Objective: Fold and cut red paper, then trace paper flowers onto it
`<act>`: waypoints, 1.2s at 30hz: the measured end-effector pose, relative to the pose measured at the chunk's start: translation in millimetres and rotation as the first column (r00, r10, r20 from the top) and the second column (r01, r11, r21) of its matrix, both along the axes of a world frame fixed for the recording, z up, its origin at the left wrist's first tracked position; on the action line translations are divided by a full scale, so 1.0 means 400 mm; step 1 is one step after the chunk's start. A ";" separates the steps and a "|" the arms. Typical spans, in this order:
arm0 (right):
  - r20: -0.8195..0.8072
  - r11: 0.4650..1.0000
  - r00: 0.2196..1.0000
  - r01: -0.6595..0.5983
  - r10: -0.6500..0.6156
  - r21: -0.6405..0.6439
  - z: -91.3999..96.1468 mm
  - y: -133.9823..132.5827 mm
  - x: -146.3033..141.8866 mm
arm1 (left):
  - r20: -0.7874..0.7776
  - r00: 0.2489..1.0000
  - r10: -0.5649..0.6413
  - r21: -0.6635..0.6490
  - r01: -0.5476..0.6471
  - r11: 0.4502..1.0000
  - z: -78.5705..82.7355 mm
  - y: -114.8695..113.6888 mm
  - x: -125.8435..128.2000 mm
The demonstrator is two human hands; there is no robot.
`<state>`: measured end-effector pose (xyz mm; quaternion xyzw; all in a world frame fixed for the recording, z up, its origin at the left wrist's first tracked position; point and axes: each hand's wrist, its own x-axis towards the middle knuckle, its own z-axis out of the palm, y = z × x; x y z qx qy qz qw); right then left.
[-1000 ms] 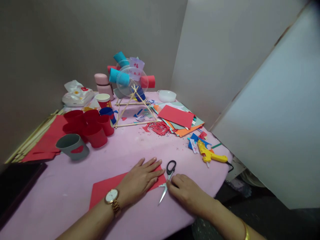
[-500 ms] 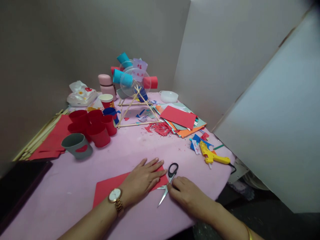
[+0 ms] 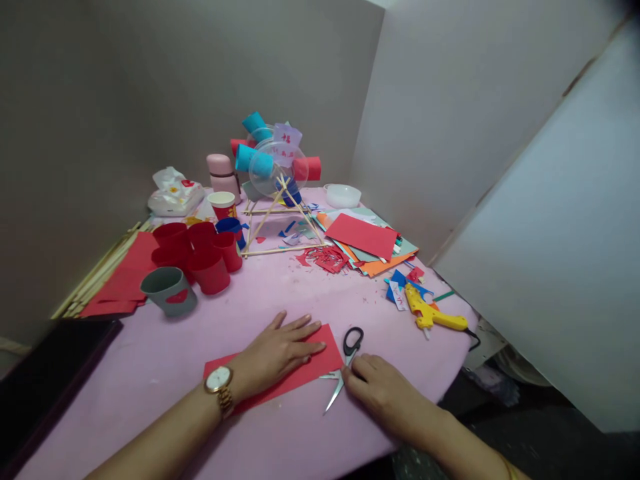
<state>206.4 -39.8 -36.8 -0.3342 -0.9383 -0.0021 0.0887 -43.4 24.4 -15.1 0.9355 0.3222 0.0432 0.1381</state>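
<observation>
A folded-looking sheet of red paper (image 3: pixel 325 353) lies on the pink-covered table in front of me. My left hand (image 3: pixel 280 353) rests flat on it with the fingers spread; a watch is on that wrist. Just right of the paper's edge are scissors (image 3: pixel 336 393) with their blades apart and one black handle loop showing. My right hand (image 3: pixel 377 383) is curled at the scissors, its fingers bent against them. The other handle loop is hidden, seemingly under this hand.
Red cups (image 3: pixel 209 270) and a grey cup (image 3: pixel 170 292) stand left. Behind is a stick-framed wheel (image 3: pixel 280 177) with paper cups. Paper sheets (image 3: pixel 363 235), red scraps (image 3: pixel 327 259) and a yellow glue gun (image 3: pixel 430 313) lie right. A dark flat object (image 3: pixel 55 373) is at left.
My left hand has slid back to the left along the red paper, uncovering more of its right end. My right hand stays at the scissors. The view has shifted slightly.
</observation>
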 end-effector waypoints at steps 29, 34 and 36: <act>-0.001 0.999 0.999 -0.041 0.041 0.017 0.008 -0.012 -0.041 | 0.050 0.999 0.004 0.012 -0.005 1.000 -0.019 -0.003 -0.008; -0.003 0.999 0.999 -0.042 0.042 -0.002 0.016 -0.009 -0.061 | 0.033 0.999 0.018 0.006 -0.018 1.000 -0.020 -0.005 -0.005; -0.013 0.999 0.999 -0.045 0.045 -0.018 0.016 -0.009 -0.065 | 0.029 0.999 0.020 0.007 -0.021 1.000 -0.020 -0.006 -0.005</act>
